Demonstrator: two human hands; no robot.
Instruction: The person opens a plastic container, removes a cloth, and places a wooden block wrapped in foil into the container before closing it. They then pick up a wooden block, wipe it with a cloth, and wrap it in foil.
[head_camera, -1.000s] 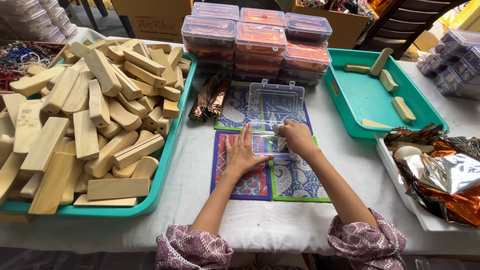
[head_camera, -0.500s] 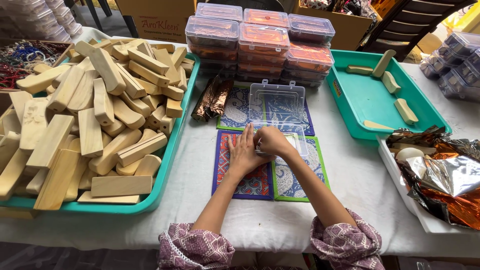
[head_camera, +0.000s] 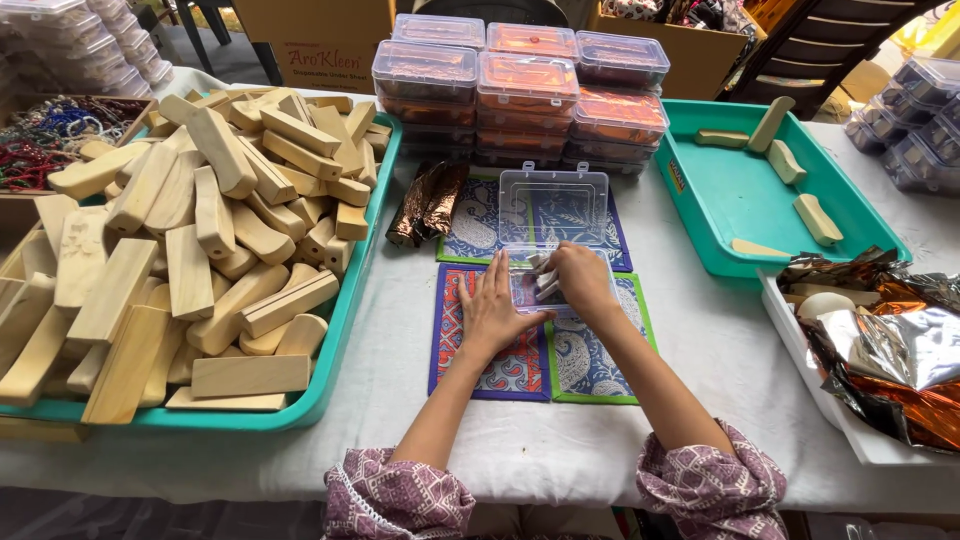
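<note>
Right hand (head_camera: 578, 280) is curled down into the near half of the open clear plastic box (head_camera: 553, 240), fingers bunched around some small pale thing inside it (can't make out what, maybe a wrapped bit or a cloth), so it's mostly closed and gripping. Left hand (head_camera: 490, 312) lies flat, fingers straight and together, pressing on the near left edge of that same box to pin it. The lid stands propped open on the far side.

The box sits on a patchwork of patterned mats (head_camera: 500, 365), blue, red and green-edged, spread on the white tablecloth (head_camera: 560, 450). Just left of the lid lies a brown foil-wrapped bundle (head_camera: 427, 203). Further out on the far side is a stack of closed clear boxes (head_camera: 520, 90) with orange contents, several layers high. Far left is a big teal tray (head_camera: 345, 340) heaped with pale wooden blocks (head_camera: 200, 230), and beyond that a box of beads (head_camera: 50, 135). On the right a second teal tray (head_camera: 740, 200) holds only a handful of wooden pieces, and near right a white tray has crumpled gold and silver foil (head_camera: 890, 350).

What I'd worry about: the box is light and sits on slick mats, so if the flat hand eases off while the other one pushes, the box could skid or the lid could flop shut on the fingers. The block pile also looks heaped above the tray rim, so a knock to the table might send a few sliding off
</note>
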